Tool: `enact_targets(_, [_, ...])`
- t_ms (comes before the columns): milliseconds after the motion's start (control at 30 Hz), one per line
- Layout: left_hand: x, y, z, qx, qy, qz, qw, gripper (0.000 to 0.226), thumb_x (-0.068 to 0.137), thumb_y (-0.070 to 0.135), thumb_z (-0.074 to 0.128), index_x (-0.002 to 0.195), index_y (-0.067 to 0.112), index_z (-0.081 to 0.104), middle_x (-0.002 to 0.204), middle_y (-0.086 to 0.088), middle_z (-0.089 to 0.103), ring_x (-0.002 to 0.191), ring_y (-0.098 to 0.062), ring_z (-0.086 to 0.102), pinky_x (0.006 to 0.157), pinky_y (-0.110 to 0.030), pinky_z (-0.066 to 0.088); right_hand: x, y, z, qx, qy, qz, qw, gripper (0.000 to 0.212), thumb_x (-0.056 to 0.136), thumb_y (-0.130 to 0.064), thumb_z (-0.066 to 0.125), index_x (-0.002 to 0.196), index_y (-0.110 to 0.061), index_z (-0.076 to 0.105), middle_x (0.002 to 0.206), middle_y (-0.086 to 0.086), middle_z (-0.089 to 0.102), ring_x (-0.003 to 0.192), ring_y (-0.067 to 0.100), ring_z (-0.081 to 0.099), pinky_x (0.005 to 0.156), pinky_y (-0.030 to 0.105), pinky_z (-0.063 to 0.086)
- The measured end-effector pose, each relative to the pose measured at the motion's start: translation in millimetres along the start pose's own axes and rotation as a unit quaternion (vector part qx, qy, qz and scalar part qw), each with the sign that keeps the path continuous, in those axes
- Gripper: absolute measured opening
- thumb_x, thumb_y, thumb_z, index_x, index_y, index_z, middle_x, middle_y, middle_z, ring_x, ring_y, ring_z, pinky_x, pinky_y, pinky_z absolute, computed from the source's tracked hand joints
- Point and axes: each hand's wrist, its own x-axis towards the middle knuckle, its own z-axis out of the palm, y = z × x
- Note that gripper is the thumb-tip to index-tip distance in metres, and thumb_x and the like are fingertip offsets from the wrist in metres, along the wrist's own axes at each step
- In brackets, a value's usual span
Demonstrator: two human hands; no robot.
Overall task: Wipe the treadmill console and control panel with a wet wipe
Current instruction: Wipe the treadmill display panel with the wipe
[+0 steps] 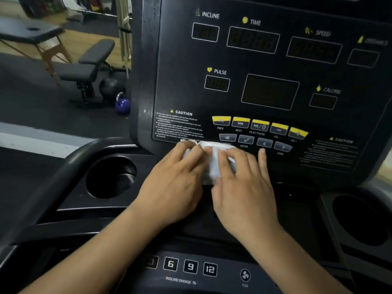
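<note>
A white wet wipe (210,160) lies bunched against the lower edge of the black treadmill console (254,60), just under the ENTER button row. My left hand (176,183) presses flat on the wipe's left part, fingers straight. My right hand (244,183) presses on the wipe's right part, fingers spread and fairly straight, little finger touching the panel. Most of the wipe is hidden beneath both hands. The yellow media buttons (259,124) sit just above. The lower control panel (191,266) with incline keys 6, 9, 12 and a fan button lies below my forearms.
Round cup holders flank the console, one at left (110,177) and one at right (360,219). A curved black handrail (63,166) runs at left. Beyond it stand a weight bench (89,64), a blue kettlebell (122,105), a black ball (111,87) and a massage table (31,32).
</note>
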Motion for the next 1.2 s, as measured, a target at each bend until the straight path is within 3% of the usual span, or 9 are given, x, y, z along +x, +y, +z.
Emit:
enact_targets(167, [-15.6,-3.6,-2.0,-0.045,0.018,0.014,0.999,0.051,0.079,0.017,0.052,0.125,-0.004,0.062,0.115,-0.009,0.059,0.11,-0.033,0.052,0.101,-0.035,0.044,-7.2,-11.8,5.7,0.005,-0.006,-0.02,1.0,0.057,0.083,-0.03,0.037,0.134,-0.011,0.053,0.114,0.0,0.051,0.108,0.022,0.052,0.117,0.052,0.018])
enact_targets(300, [-8.5,-24.4,-10.3,-0.007,0.034,0.016,0.999,0.044,0.082,0.016,0.046,0.114,-0.005,0.067,0.109,-0.012,0.06,0.108,-0.035,0.051,0.101,-0.036,0.041,9.1,-19.4,1.1,0.008,0.012,-0.017,1.0,0.054,0.081,-0.026,0.049,0.132,-0.01,0.054,0.118,0.002,0.051,0.111,0.023,0.05,0.118,0.053,0.016])
enact_targets(367, [-11.7,-28.0,-8.4,0.0,0.035,0.014,0.999,0.045,0.083,0.015,0.048,0.117,-0.007,0.065,0.114,-0.014,0.06,0.111,-0.038,0.051,0.106,-0.036,0.039,10.9,-24.1,0.9,0.005,0.011,-0.017,1.0,0.054,0.081,-0.026,0.049,0.131,-0.009,0.054,0.116,0.003,0.051,0.111,0.024,0.05,0.117,0.054,0.017])
enact_targets(533, [-31.0,-31.2,-4.3,-0.031,0.049,0.015,0.998,0.054,0.073,0.013,0.067,0.123,-0.008,0.062,0.114,-0.012,0.06,0.108,-0.035,0.052,0.102,-0.032,0.039,2.7,-36.0,8.5,0.022,0.0,-0.027,0.999,0.052,0.081,-0.029,0.036,0.124,-0.011,0.06,0.108,0.0,0.054,0.104,0.022,0.054,0.117,0.052,0.02])
enact_targets(733, [-26.9,-50.0,-12.1,0.014,0.097,0.019,0.995,0.046,0.073,0.007,0.065,0.115,-0.012,0.065,0.109,-0.016,0.061,0.106,-0.033,0.045,0.101,-0.037,0.038,20.9,-49.5,3.7,0.021,0.019,-0.028,0.999,0.046,0.079,-0.025,0.048,0.121,-0.012,0.059,0.111,0.001,0.053,0.109,0.023,0.051,0.118,0.052,0.016])
enact_targets(933, [-44.9,-58.2,-2.8,0.012,0.077,0.036,0.996,0.032,0.076,0.008,0.063,0.102,-0.008,0.071,0.113,-0.016,0.062,0.109,-0.034,0.046,0.106,-0.036,0.036,14.0,-63.0,8.2,0.014,-0.002,-0.045,0.999,0.048,0.081,-0.032,0.045,0.122,-0.011,0.061,0.109,-0.001,0.054,0.105,0.022,0.052,0.116,0.054,0.02])
enact_targets(1067, [-35.6,-75.1,-11.0,0.047,0.091,0.015,0.995,0.032,0.077,0.008,0.059,0.101,-0.009,0.071,0.114,-0.019,0.063,0.11,-0.035,0.046,0.103,-0.039,0.037,27.6,-71.6,4.2,0.01,0.006,-0.049,0.999,0.054,0.078,-0.028,0.062,0.127,-0.007,0.056,0.115,0.003,0.053,0.11,0.024,0.051,0.116,0.055,0.019])
enact_targets(1200, [-48.7,-70.9,-1.4,0.027,0.073,0.017,0.997,0.036,0.078,0.009,0.063,0.109,-0.01,0.068,0.122,-0.02,0.063,0.116,-0.039,0.048,0.111,-0.04,0.034,18.9,-79.4,9.6,0.002,-0.017,-0.059,0.998,0.054,0.079,-0.03,0.063,0.127,-0.006,0.058,0.11,0.002,0.054,0.108,0.024,0.053,0.115,0.055,0.022])
